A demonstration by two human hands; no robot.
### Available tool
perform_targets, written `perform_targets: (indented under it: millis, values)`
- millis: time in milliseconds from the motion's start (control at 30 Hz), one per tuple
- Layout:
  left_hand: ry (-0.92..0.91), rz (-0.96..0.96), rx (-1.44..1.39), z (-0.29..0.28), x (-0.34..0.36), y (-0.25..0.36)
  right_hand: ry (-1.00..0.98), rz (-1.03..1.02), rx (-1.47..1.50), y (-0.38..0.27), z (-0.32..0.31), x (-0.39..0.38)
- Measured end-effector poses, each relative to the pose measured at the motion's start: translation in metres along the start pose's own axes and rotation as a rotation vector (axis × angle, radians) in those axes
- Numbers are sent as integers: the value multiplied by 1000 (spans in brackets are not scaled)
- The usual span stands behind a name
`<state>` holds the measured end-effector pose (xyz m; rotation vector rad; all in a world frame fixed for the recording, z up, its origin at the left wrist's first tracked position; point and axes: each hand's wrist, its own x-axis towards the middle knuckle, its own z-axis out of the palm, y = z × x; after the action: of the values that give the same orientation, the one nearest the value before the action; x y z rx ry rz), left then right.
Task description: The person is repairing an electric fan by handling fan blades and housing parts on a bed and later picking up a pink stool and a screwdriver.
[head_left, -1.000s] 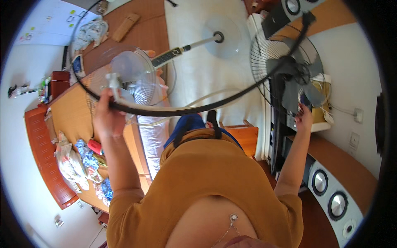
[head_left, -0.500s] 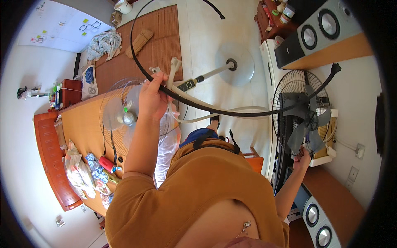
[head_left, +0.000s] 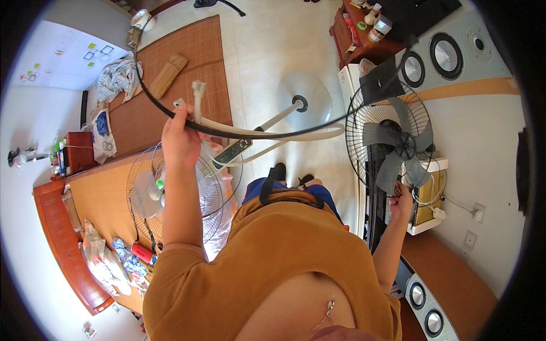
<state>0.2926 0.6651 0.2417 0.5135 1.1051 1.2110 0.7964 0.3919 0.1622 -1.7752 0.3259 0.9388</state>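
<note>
My left hand [head_left: 181, 136] is raised, its fingers closed on a long black curved band [head_left: 256, 135] and a looped whitish band [head_left: 318, 135] with a small end piece. The black band arcs far out to the left and reaches right across the edge of a dark fan head [head_left: 392, 139]. Pinched at the lower rim of that fan's wire guard is my right hand [head_left: 400, 200]; its fingertips are partly hidden. Below my left hand stands a pale pedestal fan, with its wire guard [head_left: 210, 221], a control panel [head_left: 233, 153] and a round base [head_left: 311, 116].
On the left are a wooden bed [head_left: 96, 196] with clothes and a red cylinder [head_left: 142, 253]. A brown mat [head_left: 193, 57] lies on the floor. Grey speakers [head_left: 446, 54] and a wall shelf [head_left: 426, 224] with cables line the right side.
The whole view has shifted, so most things sit farther left. The black band's right end has swung up and away, off the dark fan's middle. Both hands keep their hold.
</note>
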Motion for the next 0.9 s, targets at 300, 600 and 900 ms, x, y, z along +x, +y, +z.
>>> perform_targets:
  millis: [300,600,900]
  values:
    - [187,102,-100,20,44,16,-96,-25,-73,-43,52,54]
    - [348,295,-52,47,73,30,-253,-12,-176,-100,99,155]
    - [348,393,-44,61,91,69,-418,10,-293,-148,165,201]
